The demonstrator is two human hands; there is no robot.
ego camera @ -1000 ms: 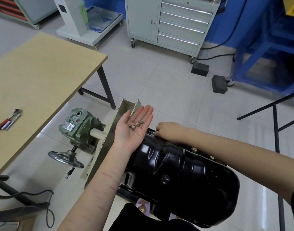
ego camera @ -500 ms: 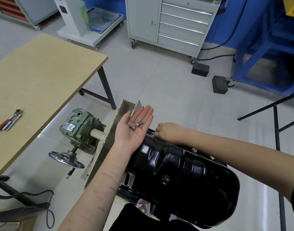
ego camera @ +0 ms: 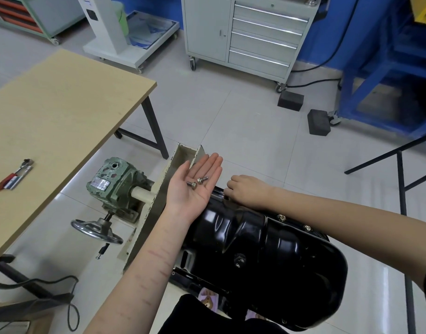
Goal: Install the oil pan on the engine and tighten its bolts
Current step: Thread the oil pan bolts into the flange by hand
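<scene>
A glossy black oil pan [ego camera: 267,251] lies on the engine in front of me, at the lower middle of the head view. Two fitted bolts [ego camera: 294,222] show along its far rim. My left hand [ego camera: 195,184] is held palm up above the pan's left end, fingers flat, with two loose silver bolts [ego camera: 197,182] resting in the palm. My right hand [ego camera: 245,191] sits on the pan's far left corner, fingers curled down onto the rim; what the fingertips pinch is hidden.
A green gearbox [ego camera: 115,184] with a handwheel [ego camera: 96,231] is on the engine stand at left. A wooden table [ego camera: 50,121] carries a ratchet wrench [ego camera: 14,178]. A grey drawer cabinet [ego camera: 250,32], two black blocks [ego camera: 303,109] and a blue frame [ego camera: 388,75] stand beyond.
</scene>
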